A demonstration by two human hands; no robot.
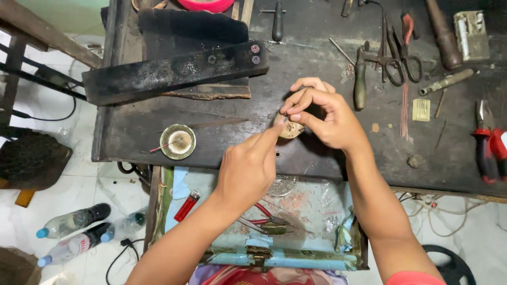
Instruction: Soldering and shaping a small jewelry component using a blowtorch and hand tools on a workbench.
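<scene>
My right hand (322, 113) pinches a small round pale piece (291, 129) just above the dark workbench (227, 134), thumb and fingers closed on its upper edge. My left hand (248, 166) comes in from below with its forefinger stretched out, the tip touching the left side of that piece. The other left fingers are curled under. What the piece is made of is too small to tell.
A round brass dish (178, 141) with a red-tipped stick lies left of the hands. Scissors (398, 53), files and red-handled pliers (488, 148) lie at right. A long black bar (174, 71) crosses the back left. An open blue drawer (274, 221) with a red lighter (187, 206) sits below.
</scene>
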